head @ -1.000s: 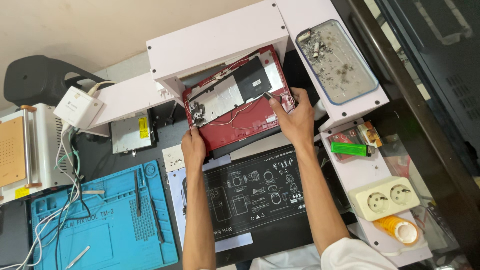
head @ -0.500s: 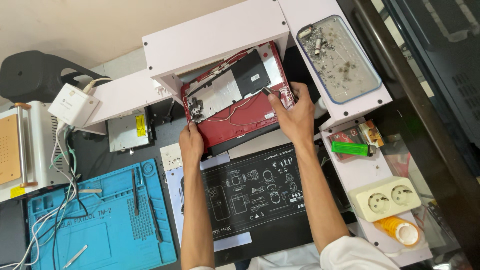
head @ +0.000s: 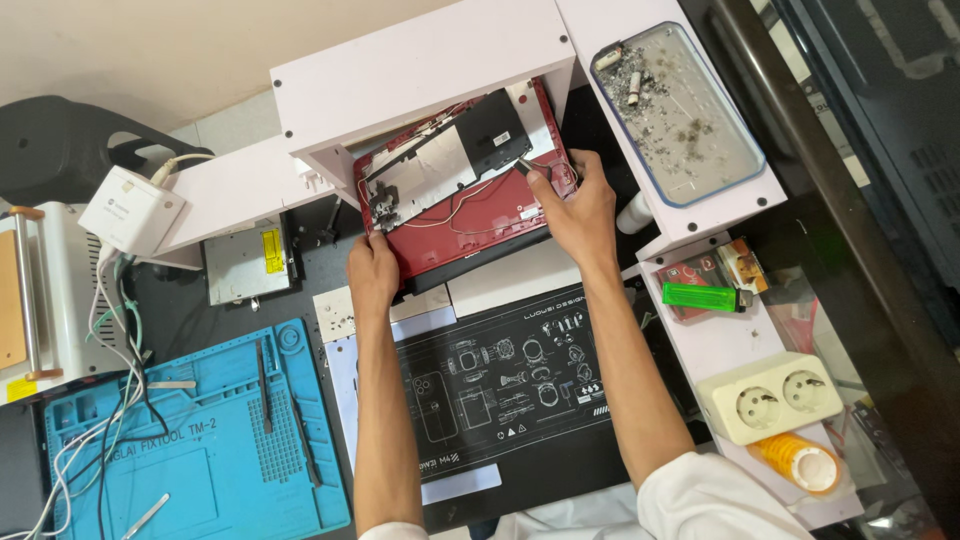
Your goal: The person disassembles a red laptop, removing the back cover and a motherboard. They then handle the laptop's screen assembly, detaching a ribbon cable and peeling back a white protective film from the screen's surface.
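An opened red laptop (head: 470,225) with bare internals and loose wires lies tilted under a white shelf (head: 420,65). My left hand (head: 373,272) grips its lower left edge. My right hand (head: 577,205) holds its right side, the fingertips pinching at a spot by a black panel (head: 493,130) inside the case. Below the laptop lies a black work mat (head: 500,385) with white diagrams.
A blue repair mat (head: 200,440) with thin tools lies at the lower left, beside white cables and a white adapter box (head: 128,210). A clear tray (head: 680,110) of small parts sits on the right shelf. A green lighter (head: 702,296), a double socket (head: 772,398) and a tape roll (head: 800,462) are at the right.
The laptop has slid farther under the white shelf and turned a little. Both hands went up with it, still holding its edges.
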